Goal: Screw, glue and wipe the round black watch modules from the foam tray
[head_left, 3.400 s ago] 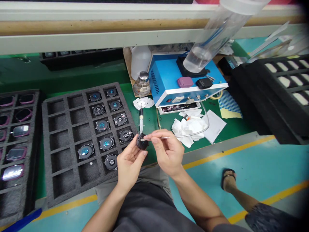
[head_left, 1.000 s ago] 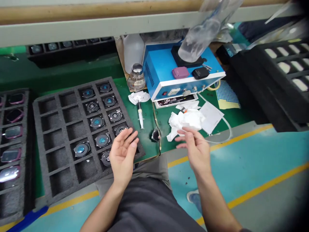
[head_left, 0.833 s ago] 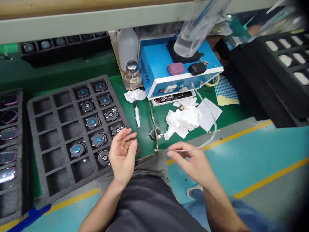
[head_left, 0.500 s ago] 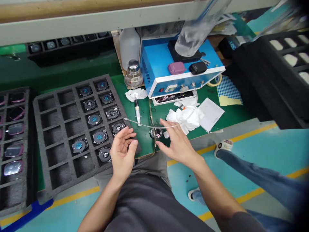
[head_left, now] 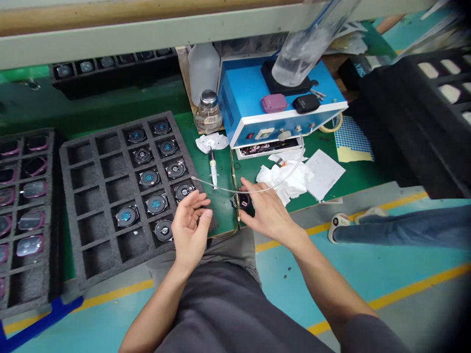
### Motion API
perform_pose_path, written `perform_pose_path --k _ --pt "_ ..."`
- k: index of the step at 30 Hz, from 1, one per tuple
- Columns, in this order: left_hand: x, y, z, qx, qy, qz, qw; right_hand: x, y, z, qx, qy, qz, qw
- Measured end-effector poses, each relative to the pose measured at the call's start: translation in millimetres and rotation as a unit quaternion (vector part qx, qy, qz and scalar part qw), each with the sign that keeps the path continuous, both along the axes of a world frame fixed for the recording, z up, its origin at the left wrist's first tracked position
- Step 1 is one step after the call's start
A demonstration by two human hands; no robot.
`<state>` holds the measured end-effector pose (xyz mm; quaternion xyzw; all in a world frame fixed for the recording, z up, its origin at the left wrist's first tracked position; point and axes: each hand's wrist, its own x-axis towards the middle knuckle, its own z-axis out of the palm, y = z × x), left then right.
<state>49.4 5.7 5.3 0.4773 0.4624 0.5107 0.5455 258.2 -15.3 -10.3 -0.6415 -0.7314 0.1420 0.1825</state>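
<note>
A round watch [head_left: 242,200] lies on the green bench top, with a thin brownish cord [head_left: 234,169] crossing over it. My right hand [head_left: 270,211] is at its right side, thumb and fingers apart around it; whether they touch it I cannot tell. My left hand [head_left: 191,225] is open, palm up and fingers loosely bent, beside the near right corner of the grey foam tray [head_left: 106,196]. Several round watch bodies sit in that tray's right-hand pockets. A clear tube [head_left: 257,190] arches from the blue machine [head_left: 243,88] past my right fingers, its tip near the tray.
A syringe [head_left: 213,166] lies beside the tray. Behind it stands a glass bottle [head_left: 208,115] with a metal cap. Crumpled tissue [head_left: 285,176] and a white card [head_left: 326,174] lie right of my hand. Another tray [head_left: 31,274] is at far left; a person's leg [head_left: 405,233] shows at right.
The view has shifted slightly, moving the bench items a little to the right. My hands keep nearly the same poses. The watch's face looks darker now. The person at right has moved their legs.
</note>
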Motion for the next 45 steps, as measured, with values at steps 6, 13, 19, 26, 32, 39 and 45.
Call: perform_pose_path --k 6,13,19,26,32,39,45 --pt "0.0 -0.1 -1.8 0.003 0.002 0.003 1.0 1.3 -1.0 -0.1 0.029 0.035 -0.054 0.998" --pt "0.7 0.2 -1.0 0.005 -0.015 0.001 1.0 29.9 -23.2 18.4 0.044 0.177 -0.205 0.962" --pt "-0.3 2.3 2.0 -0.005 -0.014 -0.009 1.0 11.9 -37.7 15.8 -0.131 0.628 -0.175 0.747" --pt "-3.8 -11.3 14.7 0.008 -0.02 0.002 1.0 -27.9 -59.6 10.9 -0.209 0.768 -0.202 0.571" --pt "-9.7 -45.5 29.2 -0.133 -0.061 -0.118 0.982 -67.0 -46.9 25.4 -0.167 0.741 -0.135 0.636" --pt "-37.6 -30.5 43.4 0.05 0.09 0.008 0.995 -87.2 -38.7 34.4 -0.257 0.758 -0.066 0.596" --pt "-57.3 3.1 56.7 -0.009 0.058 -0.278 0.959 -88.9 -38.4 33.1 -0.343 0.774 -0.069 0.528"
